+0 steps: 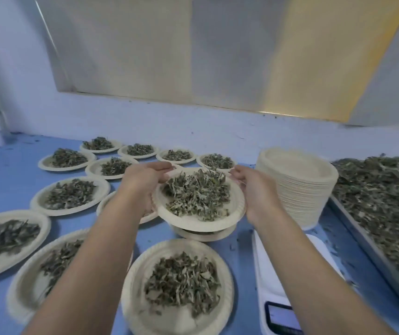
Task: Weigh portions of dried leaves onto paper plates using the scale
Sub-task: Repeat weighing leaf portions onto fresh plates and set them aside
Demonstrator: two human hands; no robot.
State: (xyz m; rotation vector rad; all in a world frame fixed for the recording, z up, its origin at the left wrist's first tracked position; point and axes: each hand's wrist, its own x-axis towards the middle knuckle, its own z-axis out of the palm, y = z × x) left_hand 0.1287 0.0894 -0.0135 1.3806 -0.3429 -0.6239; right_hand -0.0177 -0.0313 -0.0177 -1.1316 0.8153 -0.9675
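Hands are sharing one load: left hand [143,187] and right hand [256,192] are each gripping an opposite rim of a paper plate [193,222], fingers curling round its edge. Dried leaves [198,194] are lying heaped on it. Held plate is hovering over a lower plate [203,234] that is mostly hidden, left of the white scale [263,274]. Right forearm is crossing above the scale; its display [281,317] is glowing, digits unreadable. Stack of empty plates [299,189] is standing behind the scale. Metal tray [367,245] at far right is holding loose leaves [382,189]. Filled plates [39,201] are lying across the blue table [5,170]
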